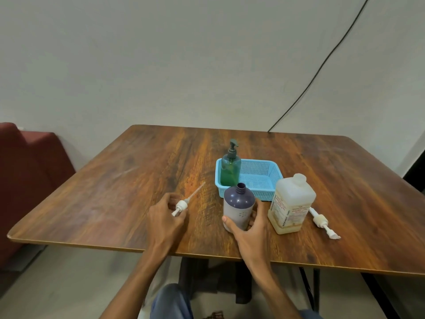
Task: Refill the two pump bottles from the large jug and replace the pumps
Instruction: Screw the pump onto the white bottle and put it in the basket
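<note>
We steady the open purple bottle point(239, 203), right hand point(250, 229) fingers wrapped round it; left hand point(164, 217) fingers pinch the pump point(180, 206) left of it, neck clear for the jug point(292, 203).

A table point(115, 180) is showing brown wood grain streaked with orange, and on it a pale blue basket point(259, 173) is displaying a fine mesh pattern. In the basket's left end a translucent green bottle point(230, 171) is wearing a dark grey pump point(232, 148). In front of the basket a purple bottle point(239, 203) is showing a pale lilac, faintly dotted label. To the basket's right a milky jug point(292, 203) is carrying red and dark print, a cream pump point(322, 221) lying beyond it. Left of the basket a white pump point(181, 206) is trailing a clear tube. Behind the basket a black cable point(322, 63) is crossing a grey wall point(161, 54).
</note>
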